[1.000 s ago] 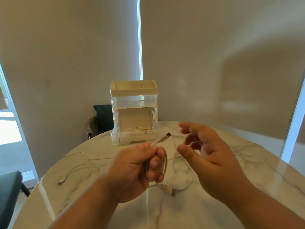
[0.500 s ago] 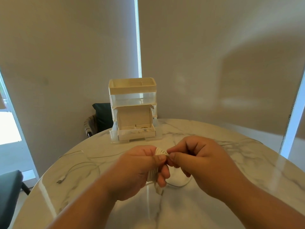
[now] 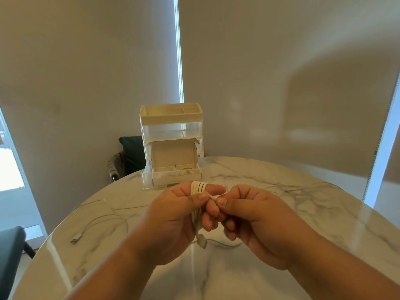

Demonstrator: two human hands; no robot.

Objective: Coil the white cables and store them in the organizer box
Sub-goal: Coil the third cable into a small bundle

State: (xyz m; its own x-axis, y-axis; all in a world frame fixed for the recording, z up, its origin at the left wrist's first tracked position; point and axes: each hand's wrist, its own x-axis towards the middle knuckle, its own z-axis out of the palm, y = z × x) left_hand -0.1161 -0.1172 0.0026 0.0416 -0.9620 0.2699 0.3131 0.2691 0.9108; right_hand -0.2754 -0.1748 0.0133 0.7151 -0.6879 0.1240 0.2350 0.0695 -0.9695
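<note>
here, over the middle of the marble table (image 3: 324,224), the left hand (image 3: 173,219) grips a white cable (image 3: 198,187) wound in several loops, thumb pressed over the turns. the right hand (image 3: 255,221), touching it at 3 o'clock, pinches the cable's free end. a plug (image 3: 202,243) dangles at 6 o'clock. the organizer box (image 3: 172,146) stands at 12 o'clock, its lower compartment open. a loose cable (image 3: 104,221) lies at 9 o'clock.

The right hand (image 3: 255,219), spread and apart a second ago, now pinches the white cable (image 3: 198,187) just right of the left hand (image 3: 173,219); more turns show wound over the left fingers; the slack loop on the near table is shorter.
</note>
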